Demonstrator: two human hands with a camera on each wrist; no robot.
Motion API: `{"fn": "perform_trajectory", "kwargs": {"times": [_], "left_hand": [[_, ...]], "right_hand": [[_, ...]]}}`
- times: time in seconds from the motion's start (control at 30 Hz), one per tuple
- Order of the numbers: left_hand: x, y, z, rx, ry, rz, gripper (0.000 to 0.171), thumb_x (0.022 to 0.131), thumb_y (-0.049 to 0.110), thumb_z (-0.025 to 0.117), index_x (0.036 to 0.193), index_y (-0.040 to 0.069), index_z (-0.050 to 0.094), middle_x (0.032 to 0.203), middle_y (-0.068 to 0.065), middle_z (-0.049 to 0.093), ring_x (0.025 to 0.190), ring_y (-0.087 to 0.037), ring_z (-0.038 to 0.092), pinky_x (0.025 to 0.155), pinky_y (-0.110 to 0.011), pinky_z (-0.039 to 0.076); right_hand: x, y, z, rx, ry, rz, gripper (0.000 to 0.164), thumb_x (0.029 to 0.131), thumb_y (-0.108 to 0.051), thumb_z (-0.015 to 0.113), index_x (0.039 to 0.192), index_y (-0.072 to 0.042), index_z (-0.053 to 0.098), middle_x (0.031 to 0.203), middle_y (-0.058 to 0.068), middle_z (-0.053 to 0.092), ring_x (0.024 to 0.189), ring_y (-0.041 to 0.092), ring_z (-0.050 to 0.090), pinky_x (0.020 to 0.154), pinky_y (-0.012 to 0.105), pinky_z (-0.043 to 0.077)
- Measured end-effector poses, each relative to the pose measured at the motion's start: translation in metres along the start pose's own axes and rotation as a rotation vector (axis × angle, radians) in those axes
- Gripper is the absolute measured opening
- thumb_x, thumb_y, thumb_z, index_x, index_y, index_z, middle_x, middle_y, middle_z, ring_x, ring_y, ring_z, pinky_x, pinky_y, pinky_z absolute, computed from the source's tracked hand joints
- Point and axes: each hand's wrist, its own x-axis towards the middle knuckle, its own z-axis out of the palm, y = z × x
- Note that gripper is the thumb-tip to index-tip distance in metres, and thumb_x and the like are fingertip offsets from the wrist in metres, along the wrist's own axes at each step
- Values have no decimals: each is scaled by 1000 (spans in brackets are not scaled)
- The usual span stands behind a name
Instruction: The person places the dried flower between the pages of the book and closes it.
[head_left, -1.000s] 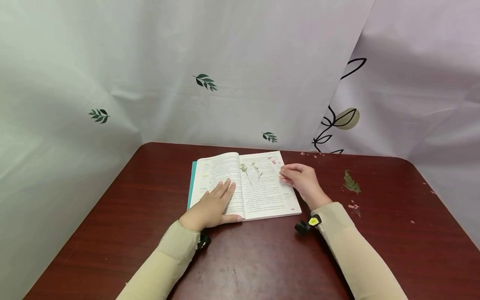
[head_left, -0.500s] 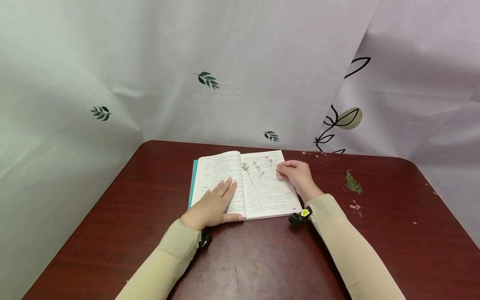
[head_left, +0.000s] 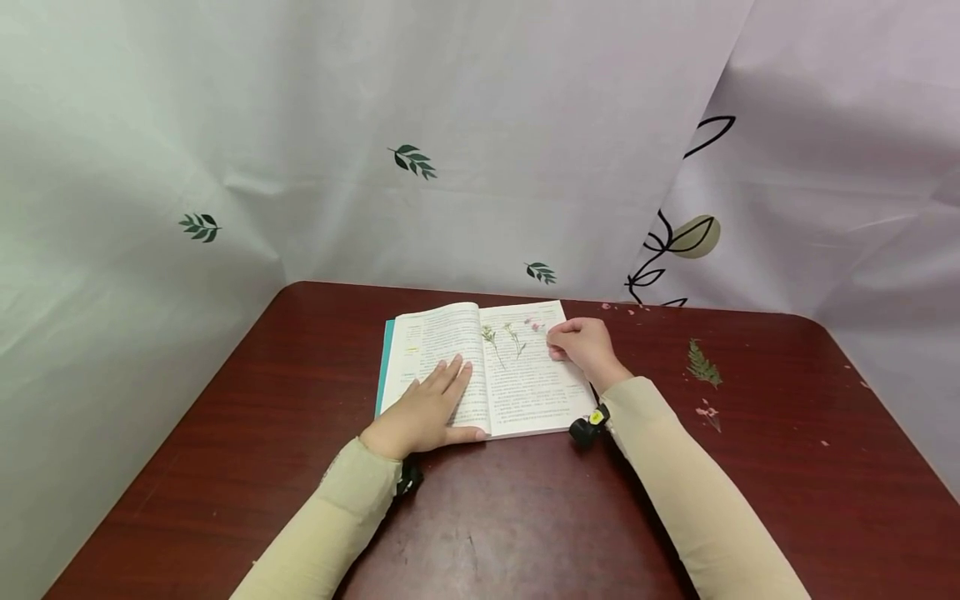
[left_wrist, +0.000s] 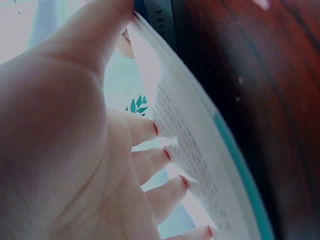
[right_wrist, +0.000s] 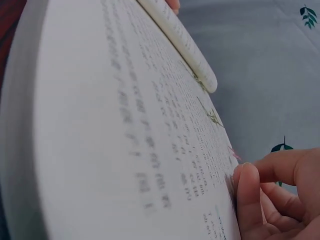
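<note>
An open book (head_left: 534,400) with a teal cover lies on the table. My left hand (head_left: 420,417) rests spread on its left page, fingers straight; in the left wrist view the left hand's fingertips (left_wrist: 177,185) touch the printed page. Over the upper right page my right hand (head_left: 588,346) pinches a pink dried flower (head_left: 534,324) between thumb and forefinger. Only a pink tip of it shows beyond the fingers in the right wrist view; its stem is hidden. Two yellowish dried flower sprigs (head_left: 514,337) lie side by side on the right page, near the gutter.
On the table (head_left: 525,517), right of the book, lie a green fern leaf (head_left: 703,363) and another pink dried flower (head_left: 707,410). Small pink petals are scattered near the back edge and the right side. A white cloth (head_left: 450,167) with printed leaves hangs behind.
My right hand has moved left and slightly up over the right page, carrying the pink flower closer to the two sprigs. The left hand stays on the left page.
</note>
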Motion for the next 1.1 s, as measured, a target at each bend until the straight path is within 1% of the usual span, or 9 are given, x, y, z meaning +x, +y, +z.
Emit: {"fn": "perform_trajectory", "kwargs": {"times": [0.2,0.4,0.57,0.73,0.87,1.0,1.1], "left_hand": [[-1,1,-1,-6,0,-3,102,78,70,54,151,9,16,157,-10,9,142,-30,10,106,-58,22],[-1,1,0,-10,8,-4,102,78,70,54,151,9,16,157,-10,10,142,-31,10,106,-58,22],[-1,0,0,-9,7,-8,102,78,70,54,151,10,15,157,-9,9,142,-30,10,106,-58,22],[-1,0,0,-12,4,-10,103,78,70,54,151,10,15,157,-9,10,142,-30,10,106,-57,22],[-2,0,-1,-13,12,-4,102,78,70,55,151,9,17,156,-10,11,142,-30,11,106,-58,23],[-2,0,-1,-8,9,-2,102,79,70,54,151,9,17,156,-10,11,142,-30,11,106,-57,23],[-2,0,-1,-5,2,0,102,79,71,53,151,10,16,157,-10,10,142,-29,10,106,-57,23]], "right_hand": [[0,-2,2,-81,19,3,14,85,-11,67,93,1,67,82,11,64,60,9,61,58,20,53],[0,-3,3,-92,24,6,14,84,-11,68,91,0,67,77,9,64,59,9,61,57,21,53],[1,-1,2,-115,21,-5,16,85,-15,70,91,-1,67,76,8,64,58,7,61,57,20,52],[0,-1,2,-100,11,-4,16,84,-15,70,91,-1,66,78,8,64,59,7,61,58,20,52],[0,-2,0,-58,-30,5,20,86,-14,68,97,2,64,85,10,64,63,7,62,62,21,53],[1,-2,-5,-11,-94,32,23,87,-15,65,103,2,62,94,13,63,69,9,64,67,22,53],[0,0,-9,0,-155,28,25,89,-17,63,105,2,61,99,14,62,75,11,64,71,23,53]]}}
